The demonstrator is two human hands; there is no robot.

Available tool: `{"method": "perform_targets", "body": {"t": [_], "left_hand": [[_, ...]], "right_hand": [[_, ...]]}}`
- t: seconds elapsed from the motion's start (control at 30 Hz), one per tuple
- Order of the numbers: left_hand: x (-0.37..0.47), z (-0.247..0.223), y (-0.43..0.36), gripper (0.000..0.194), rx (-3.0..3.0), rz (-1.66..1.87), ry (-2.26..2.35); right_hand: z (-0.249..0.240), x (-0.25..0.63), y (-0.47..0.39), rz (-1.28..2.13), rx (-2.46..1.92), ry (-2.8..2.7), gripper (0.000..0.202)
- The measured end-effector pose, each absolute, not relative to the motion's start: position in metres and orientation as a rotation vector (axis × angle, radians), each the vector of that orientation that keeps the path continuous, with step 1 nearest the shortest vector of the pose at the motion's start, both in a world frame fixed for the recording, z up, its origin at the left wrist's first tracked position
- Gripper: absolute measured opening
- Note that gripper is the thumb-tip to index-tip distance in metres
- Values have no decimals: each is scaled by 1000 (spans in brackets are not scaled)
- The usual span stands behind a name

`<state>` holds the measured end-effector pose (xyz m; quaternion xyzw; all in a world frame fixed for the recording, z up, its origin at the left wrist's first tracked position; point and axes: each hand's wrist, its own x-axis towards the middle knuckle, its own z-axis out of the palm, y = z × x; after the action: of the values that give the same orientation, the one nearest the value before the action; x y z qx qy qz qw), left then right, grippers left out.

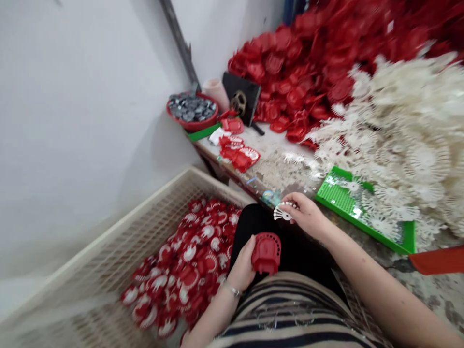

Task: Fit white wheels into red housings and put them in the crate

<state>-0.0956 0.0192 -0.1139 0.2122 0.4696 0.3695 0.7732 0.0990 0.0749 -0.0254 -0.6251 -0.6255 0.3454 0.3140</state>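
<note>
Left hand (242, 267) is gripping a red piece (266, 255) over the lap (252, 217); right hand (307, 215), ahead and right of it, is pinching a white toothed piece (283, 212), gap showing between. Table edge (237, 177) is running near right fingertips, worn tabletop (277, 169) spreading past it. Crate (108, 256) is sitting left of left hand, white wall (72, 96) rising behind.
</note>
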Motion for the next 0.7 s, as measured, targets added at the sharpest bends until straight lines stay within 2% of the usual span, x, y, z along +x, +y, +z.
{"method": "perform_targets", "body": {"t": [0.1, 0.23, 0.57, 0.63, 0.7], "left_hand": [[-92, -105, 20, 57, 394, 860, 891], [-87, -99, 20, 59, 338, 964, 787], [-82, -90, 11, 66, 489, 977, 892], [-81, -88, 10, 63, 519, 976, 898], [-81, -87, 9, 51, 584, 987, 941]], "right_hand": [[-32, 88, 45, 1176, -1544, -1573, 28], [-47, 73, 26, 1265, -1479, -1475, 30], [-56, 66, 25, 916, -1476, -1797, 20], [-57, 67, 25, 853, -1486, -1833, 19], [-58, 66, 23, 806, -1493, -1843, 19]]}}
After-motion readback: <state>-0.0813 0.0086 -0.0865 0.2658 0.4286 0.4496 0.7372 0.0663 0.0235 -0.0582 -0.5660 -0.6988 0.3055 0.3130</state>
